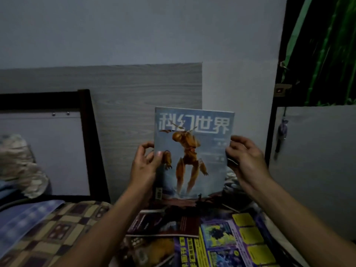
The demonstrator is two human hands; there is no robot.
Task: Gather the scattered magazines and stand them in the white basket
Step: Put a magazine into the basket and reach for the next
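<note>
A magazine (193, 153) with a pale blue cover stands upright in front of the person, its front facing the camera. Large white Chinese characters run across the top, and below them an orange armoured figure with long legs strides over a misty ground. A small yellow label sits near the lower left corner. The left hand (143, 163) grips the left edge, thumb pressed flat on the cover and fingers curled behind. The right hand (243, 157) clasps the right edge, fingers bent around it, and a thin white edge shows under them.

Below the held one, more magazines lie flat and overlapping: a dark magazine (163, 221) with reddish tones just under its bottom edge, and a yellow and purple magazine (235, 241) nearer the camera, printed with yellow boxes and cut off by the lower frame. Their text is too blurred to read. They rest on a patchwork bedcover (63, 226) of brown, tan and purple squares, with a blue checked cloth (25, 218) to its left.

Behind stands a grey wood-grain panel (134, 105) against a pale wall. A dark-framed headboard (57, 132) sits at left with a blurred bundle of cloth (21, 166) in front. At right, a green curtain (323, 49) hangs, partly cut off. The white basket does not show in this view.
</note>
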